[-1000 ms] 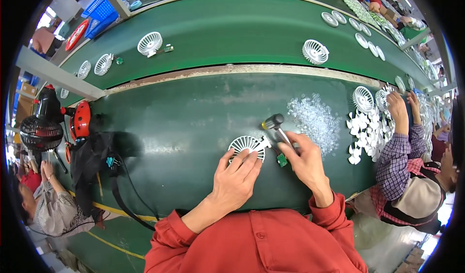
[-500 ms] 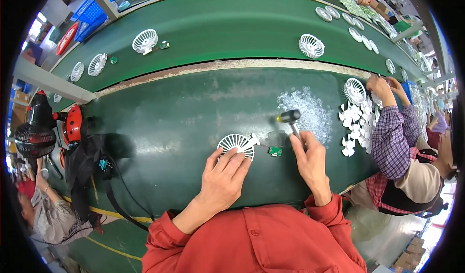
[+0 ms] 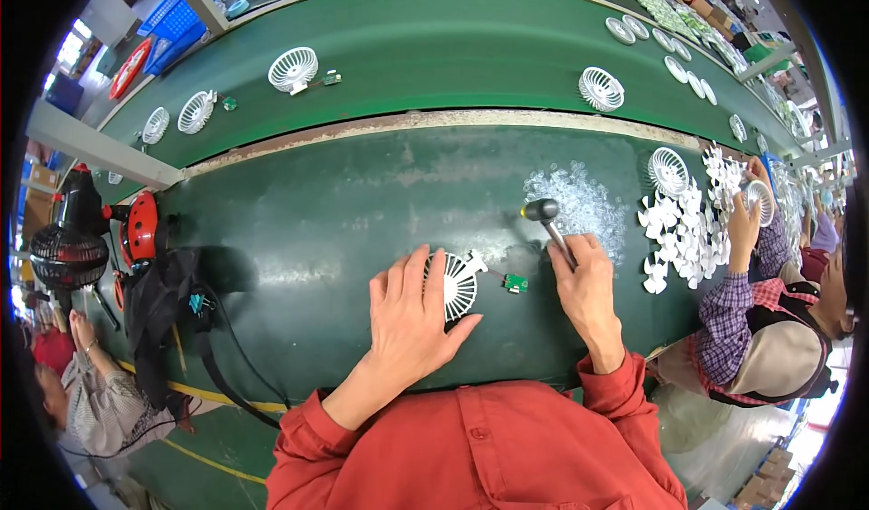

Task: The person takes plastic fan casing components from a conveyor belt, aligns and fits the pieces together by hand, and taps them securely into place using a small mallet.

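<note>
My left hand (image 3: pixel 412 306) lies with outstretched fingers over the left part of a round white fan housing (image 3: pixel 460 291), thumb spread at its near side. A thin wire joins the housing to a small green circuit board (image 3: pixel 516 283) lying on the table at its right. Gripped by its handle in my right hand (image 3: pixel 588 288) is a small hammer (image 3: pixel 543 209) with a dark head and a yellow face on the left end. The hammer head is over the table, apart from the housing. My fingers hide part of the housing.
Small clear pieces (image 3: pixel 579 202) spread beyond the hammer; white fan blades (image 3: pixel 679 238) and another housing (image 3: pixel 668 171) lie right. A co-worker's hand (image 3: pixel 744 225) holds a white ribbed part there. A green conveyor belt (image 3: pixel 434 57) carries housings. A black fan (image 3: pixel 68 255) stands left.
My left hand has turned, its fingers pointing farther up and its thumb spread out. The hammer has barely moved. Belt housings have shifted right, and the co-worker's hands now raise a white part.
</note>
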Demonstrator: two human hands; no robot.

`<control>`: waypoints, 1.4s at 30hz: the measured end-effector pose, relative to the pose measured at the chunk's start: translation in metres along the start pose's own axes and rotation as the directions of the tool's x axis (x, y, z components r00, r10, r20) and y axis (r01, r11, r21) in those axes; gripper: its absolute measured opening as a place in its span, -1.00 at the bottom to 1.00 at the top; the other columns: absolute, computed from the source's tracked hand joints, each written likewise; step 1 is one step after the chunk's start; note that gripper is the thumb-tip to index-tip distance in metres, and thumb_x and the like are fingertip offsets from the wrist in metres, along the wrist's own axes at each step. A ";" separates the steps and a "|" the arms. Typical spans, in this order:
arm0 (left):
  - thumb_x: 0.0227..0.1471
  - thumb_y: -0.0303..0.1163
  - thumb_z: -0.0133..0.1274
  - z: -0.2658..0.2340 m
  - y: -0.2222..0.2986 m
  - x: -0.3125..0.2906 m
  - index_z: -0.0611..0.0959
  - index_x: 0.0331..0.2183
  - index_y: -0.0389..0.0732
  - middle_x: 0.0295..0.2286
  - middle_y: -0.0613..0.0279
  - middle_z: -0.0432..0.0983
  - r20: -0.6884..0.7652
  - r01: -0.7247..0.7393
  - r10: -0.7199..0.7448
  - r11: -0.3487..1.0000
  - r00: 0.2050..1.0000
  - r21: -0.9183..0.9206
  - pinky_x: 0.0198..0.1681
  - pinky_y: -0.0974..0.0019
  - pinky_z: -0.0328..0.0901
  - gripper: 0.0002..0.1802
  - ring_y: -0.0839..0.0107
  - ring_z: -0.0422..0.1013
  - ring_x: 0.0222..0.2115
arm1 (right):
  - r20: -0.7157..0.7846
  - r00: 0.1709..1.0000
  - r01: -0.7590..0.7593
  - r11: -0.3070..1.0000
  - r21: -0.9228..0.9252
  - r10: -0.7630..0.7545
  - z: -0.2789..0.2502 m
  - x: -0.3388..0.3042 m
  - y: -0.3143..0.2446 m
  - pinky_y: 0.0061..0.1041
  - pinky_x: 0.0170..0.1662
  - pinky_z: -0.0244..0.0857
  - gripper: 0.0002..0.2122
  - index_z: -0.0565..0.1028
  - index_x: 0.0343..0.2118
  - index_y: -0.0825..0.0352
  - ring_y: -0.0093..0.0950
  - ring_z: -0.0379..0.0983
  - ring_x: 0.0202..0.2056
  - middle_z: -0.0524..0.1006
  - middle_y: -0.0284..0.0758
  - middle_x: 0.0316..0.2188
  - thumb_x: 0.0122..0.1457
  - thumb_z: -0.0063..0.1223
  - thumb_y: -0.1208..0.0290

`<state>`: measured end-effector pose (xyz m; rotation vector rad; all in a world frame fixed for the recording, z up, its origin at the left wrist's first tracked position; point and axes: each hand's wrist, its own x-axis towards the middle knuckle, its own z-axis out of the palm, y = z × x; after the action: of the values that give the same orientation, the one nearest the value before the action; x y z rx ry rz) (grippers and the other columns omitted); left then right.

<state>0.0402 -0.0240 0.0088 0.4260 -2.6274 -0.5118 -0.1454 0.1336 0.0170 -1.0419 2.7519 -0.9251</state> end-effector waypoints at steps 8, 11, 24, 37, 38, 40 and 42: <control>-0.29 -0.22 0.34 0.007 -0.008 -0.003 0.36 0.06 -0.38 -0.04 -0.13 0.30 0.001 0.027 -0.027 0.995 1.000 -0.092 -0.11 0.04 0.21 -0.12 -0.03 0.29 -0.10 | 0.513 0.818 -0.575 0.347 0.741 0.261 -0.012 0.003 -0.026 -0.73 -0.78 -0.14 -0.86 0.51 -0.21 0.48 -0.81 0.04 -0.81 0.56 -0.32 -0.45 0.19 0.10 0.56; -0.33 -0.36 0.35 0.003 -0.010 -0.004 0.32 0.07 -0.35 -0.02 -0.13 0.26 -0.044 -0.037 0.024 0.953 0.999 -0.300 -0.08 0.00 0.27 -0.10 -0.08 0.31 -0.11 | 0.647 0.741 -0.671 0.165 0.723 0.180 -0.006 0.004 -0.031 -0.71 -0.77 -0.14 -0.87 0.51 -0.26 0.49 -0.82 0.05 -0.80 0.50 -0.40 -0.55 0.22 0.09 0.51; -0.37 -0.43 0.36 -0.002 -0.012 -0.008 0.31 0.08 -0.30 -0.02 -0.12 0.28 -0.071 -0.106 0.084 0.897 0.994 -0.428 -0.05 0.04 0.33 -0.08 -0.06 0.32 -0.07 | 0.742 0.656 -0.754 0.059 0.655 0.138 0.023 -0.003 -0.044 -0.70 -0.81 -0.17 -0.81 0.54 -0.30 0.44 -0.80 -0.08 -0.85 0.27 -0.54 -0.78 0.28 0.04 0.38; -0.34 -0.40 0.35 -0.005 -0.017 -0.006 0.35 0.05 -0.37 -0.05 -0.10 0.28 -0.072 -0.091 0.066 0.896 0.995 -0.435 -0.13 0.07 0.36 -0.14 -0.05 0.34 -0.14 | 0.664 0.730 -0.681 0.086 0.728 0.161 0.031 -0.011 -0.053 -0.67 -0.79 -0.23 -0.80 0.53 -0.30 0.44 -0.77 -0.10 -0.85 0.23 -0.54 -0.79 0.28 0.05 0.37; -0.34 -0.41 0.34 -0.006 -0.018 -0.006 0.35 0.05 -0.37 -0.05 -0.10 0.28 -0.069 -0.093 0.070 0.895 0.995 -0.436 -0.13 0.07 0.36 -0.14 -0.05 0.34 -0.14 | 0.660 0.733 -0.679 0.103 0.727 0.165 0.031 -0.010 -0.054 -0.67 -0.79 -0.23 -0.80 0.53 -0.29 0.45 -0.78 -0.09 -0.85 0.24 -0.54 -0.78 0.28 0.05 0.37; -0.34 -0.41 0.34 -0.007 -0.019 -0.005 0.35 0.05 -0.37 -0.06 -0.10 0.29 -0.065 -0.093 0.072 0.895 0.995 -0.437 -0.14 0.08 0.36 -0.14 -0.05 0.34 -0.14 | 0.669 0.726 -0.686 0.102 0.721 0.160 0.032 -0.011 -0.055 -0.67 -0.78 -0.23 -0.80 0.53 -0.29 0.45 -0.78 -0.09 -0.84 0.25 -0.55 -0.78 0.28 0.05 0.37; -0.35 -0.42 0.34 -0.008 -0.019 -0.004 0.37 0.04 -0.37 -0.06 -0.09 0.29 -0.058 -0.092 0.074 0.896 0.996 -0.435 -0.14 0.09 0.36 -0.15 -0.04 0.34 -0.14 | 0.677 0.720 -0.693 0.101 0.714 0.153 0.031 -0.010 -0.055 -0.68 -0.78 -0.22 -0.81 0.53 -0.29 0.44 -0.79 -0.08 -0.84 0.25 -0.55 -0.77 0.27 0.06 0.37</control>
<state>0.0518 -0.0415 0.0060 0.1745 -2.3793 -1.0245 -0.0978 0.0914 0.0201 -0.0536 1.3116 -1.5935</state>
